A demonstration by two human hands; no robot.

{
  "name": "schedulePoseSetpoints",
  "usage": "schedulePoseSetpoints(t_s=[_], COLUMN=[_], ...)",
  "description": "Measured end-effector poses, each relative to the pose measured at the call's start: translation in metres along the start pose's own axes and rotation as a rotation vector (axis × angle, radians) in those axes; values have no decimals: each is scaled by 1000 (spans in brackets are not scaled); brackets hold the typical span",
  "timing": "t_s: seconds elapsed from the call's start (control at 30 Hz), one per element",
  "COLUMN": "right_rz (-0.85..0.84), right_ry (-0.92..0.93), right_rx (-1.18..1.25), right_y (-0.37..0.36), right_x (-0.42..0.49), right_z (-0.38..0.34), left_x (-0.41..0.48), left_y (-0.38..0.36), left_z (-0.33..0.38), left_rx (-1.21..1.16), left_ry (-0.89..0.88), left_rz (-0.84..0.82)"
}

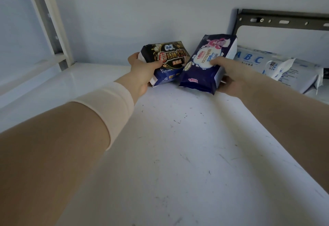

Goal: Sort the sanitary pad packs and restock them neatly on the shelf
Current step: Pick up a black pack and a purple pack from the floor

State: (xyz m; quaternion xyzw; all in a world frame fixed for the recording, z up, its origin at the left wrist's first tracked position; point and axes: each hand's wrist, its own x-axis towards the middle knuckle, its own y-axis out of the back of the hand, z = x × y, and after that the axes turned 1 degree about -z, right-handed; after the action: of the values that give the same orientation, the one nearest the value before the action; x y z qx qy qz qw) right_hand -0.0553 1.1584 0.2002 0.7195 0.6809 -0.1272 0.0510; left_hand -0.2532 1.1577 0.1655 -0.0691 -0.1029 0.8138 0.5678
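Observation:
My left hand (140, 71) grips a black and gold pad pack (169, 60) by its left end, thumb across the front. The pack stands tilted on the white shelf (169, 145) near the back wall. To its right, my right hand (231, 76) grips a dark blue pad pack (201, 71) with a pink cartoon on it, thumb on its front and fingers behind its right side. Both packs lean back and stand side by side, close together. A white pack marked ABC (277, 69) lies flat at the far right of the shelf.
A white shelf upright (48, 21) rises at the back left. A dark metal bracket (284, 19) is fixed to the wall at the back right, above the white pack. The shelf surface is scuffed.

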Motion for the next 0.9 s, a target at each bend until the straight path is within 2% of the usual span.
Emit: schedulePoseSetpoints(t_s=[0.17,0.3,0.5,0.63,0.77,0.9], right_rz=[-66,-57,-104,-107,-127,-178], right_ry=[-22,-12,-25,-105,-105,-87], right_rx=[166,286,343,499,475,363], right_y=[6,10,22,35,46,69], right_x=[-22,-50,-110,-156,-198,-236], right_z=[9,18,30,33,33,35], left_x=[-14,-35,-95,-146,-204,-258], left_y=[10,18,22,29,42,58], left_z=[-1,1,3,13,25,36], left_rx=[-74,-109,-144,-173,-203,-187], left_ry=[34,58,81,95,93,79], left_rz=[5,4,18,18,-14,25])
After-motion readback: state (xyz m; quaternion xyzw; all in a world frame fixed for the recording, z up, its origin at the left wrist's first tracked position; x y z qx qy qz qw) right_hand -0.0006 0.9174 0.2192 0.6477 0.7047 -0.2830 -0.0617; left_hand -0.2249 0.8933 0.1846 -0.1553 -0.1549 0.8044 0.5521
